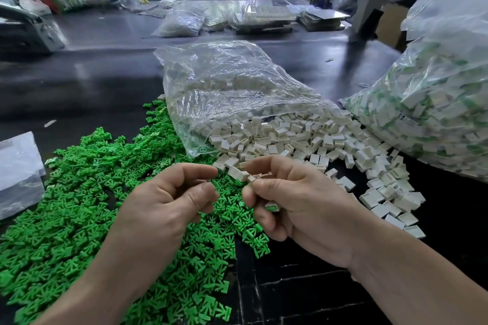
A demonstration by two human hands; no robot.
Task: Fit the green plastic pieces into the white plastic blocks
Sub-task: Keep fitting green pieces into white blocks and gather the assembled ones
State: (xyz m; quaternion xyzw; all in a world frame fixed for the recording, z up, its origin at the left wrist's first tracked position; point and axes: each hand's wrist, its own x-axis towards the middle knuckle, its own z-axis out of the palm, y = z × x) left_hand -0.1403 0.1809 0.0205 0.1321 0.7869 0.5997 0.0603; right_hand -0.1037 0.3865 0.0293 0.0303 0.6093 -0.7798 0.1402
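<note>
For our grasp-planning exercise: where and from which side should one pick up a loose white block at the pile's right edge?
Probably from above: pinch the white block across two opposite outer walls. It lies flat, hollow side up, with gaps beside it.

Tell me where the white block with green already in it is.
In the head view, the white block with green sits just right of centre, tucked under the curled lower fingers of the right hand, above the green pile's right edge.
</note>
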